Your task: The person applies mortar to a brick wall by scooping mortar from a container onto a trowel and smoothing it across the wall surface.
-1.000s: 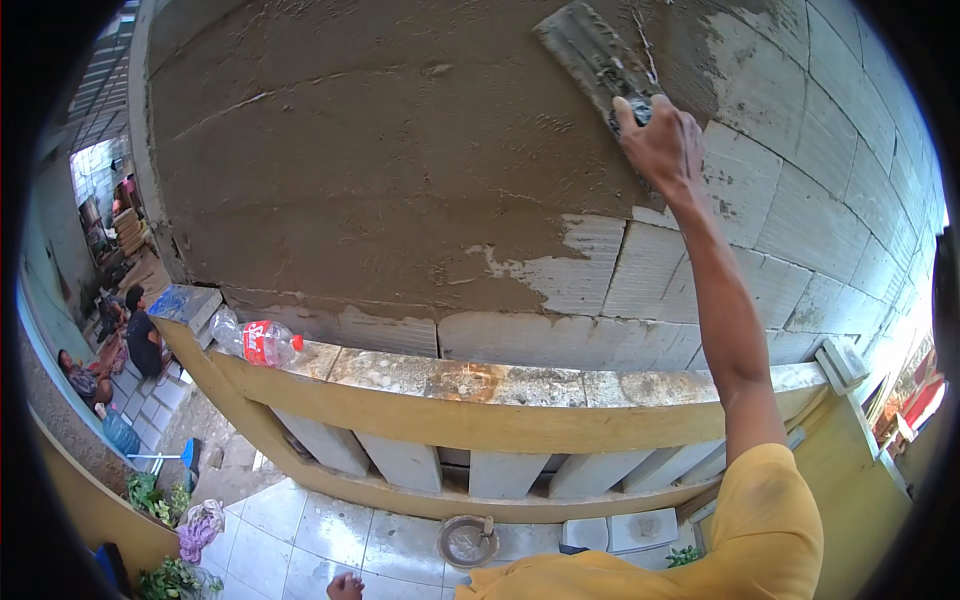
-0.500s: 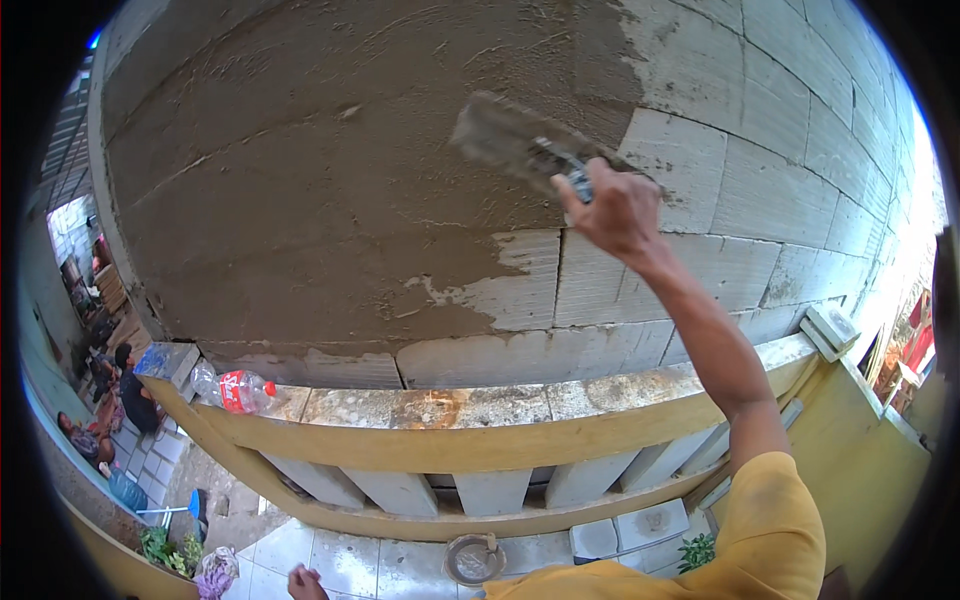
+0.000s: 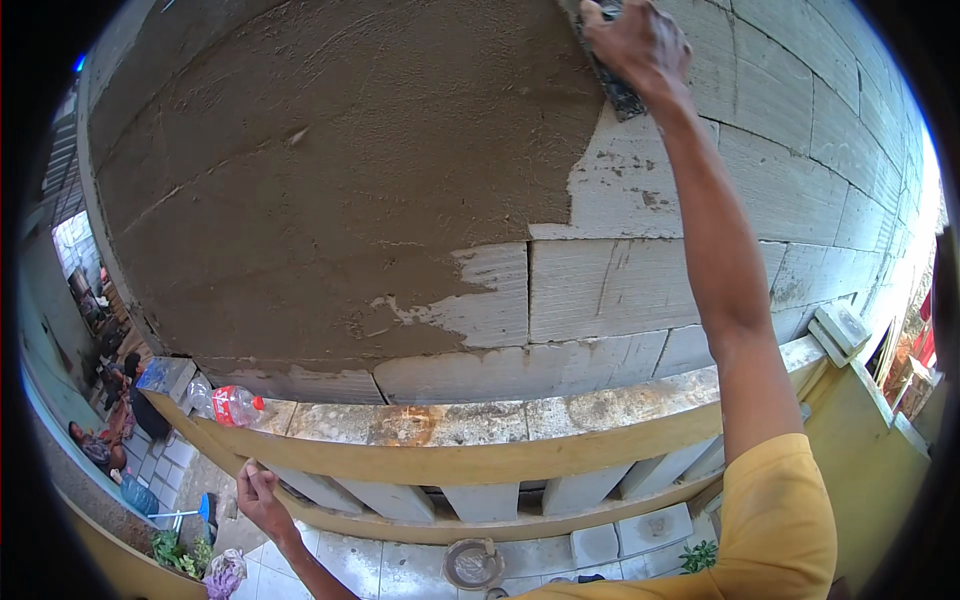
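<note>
High up on the block wall [image 3: 640, 285], my right hand [image 3: 645, 45] is closed round the handle of a plastering trowel [image 3: 618, 92]. The trowel's long blade stands steeply along the right edge of the wet grey-brown plaster [image 3: 380, 160]; its upper part is cut off by the picture's edge. Bare pale blocks lie to the right of the blade and below the plaster. My left hand [image 3: 262, 497] hangs in front of the yellow balustrade at lower left, its fingers curled in with nothing visible in them.
On the balustrade ledge [image 3: 470, 422] lies a clear plastic bottle [image 3: 235, 406] with a red label. Below, a round bucket [image 3: 473, 565] stands on the tiles near grey blocks [image 3: 655, 530] and a plant [image 3: 699, 556]. People [image 3: 97, 445] sit far left, past a blue-headed broom [image 3: 207, 508].
My right hand has carried the trowel upward and turned its blade from slanting to steep. Plaster now covers more of the upper blocks. My left hand has risen from the lower edge.
</note>
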The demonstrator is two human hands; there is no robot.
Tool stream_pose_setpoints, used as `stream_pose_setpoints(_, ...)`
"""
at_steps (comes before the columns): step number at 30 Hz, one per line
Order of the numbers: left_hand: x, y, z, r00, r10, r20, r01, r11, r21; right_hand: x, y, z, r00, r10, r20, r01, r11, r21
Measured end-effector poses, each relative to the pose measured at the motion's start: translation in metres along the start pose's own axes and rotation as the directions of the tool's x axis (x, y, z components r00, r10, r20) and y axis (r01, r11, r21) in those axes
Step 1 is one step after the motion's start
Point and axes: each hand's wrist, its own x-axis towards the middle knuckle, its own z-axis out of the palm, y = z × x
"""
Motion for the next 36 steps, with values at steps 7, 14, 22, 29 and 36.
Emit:
stream_pose_setpoints(7, -0.061, -0.057, -0.158, 0.958, -0.088, -0.273, 0.124, 0.985, 0.121, 0.008, 0.132, -0.011, 0.942, 0.336, -0.011, -0.331, 0.922, -0.202)
stream_pose_setpoints(14, -0.069, -0.021, -0.211, 0.923, -0.026, -0.383, 0.152, 0.941, 0.302, 0.005, 0.054, 0.037, 0.984, 0.105, 0.145, -0.102, 0.994, -0.027)
stream_pose_setpoints(22, -0.055, 0.001, -0.070, 0.984, -0.079, -0.157, 0.087, 0.995, 0.049, -0.131, -0.180, 0.041, 0.683, -0.399, 0.612, 0.293, 0.917, 0.271)
stream_pose_setpoints(29, -0.070, -0.023, -0.129, 0.974, -0.140, -0.178, 0.181, 0.953, 0.243, -0.273, -0.130, 0.071, 0.283, -0.780, 0.558, 0.709, 0.562, 0.426)
stream_pose_setpoints(36, -0.051, -0.019, -0.106, 0.986, -0.146, -0.081, 0.158, 0.974, 0.162, -0.160, -0.219, 0.086, 0.511, -0.774, 0.374, 0.763, 0.609, 0.217)
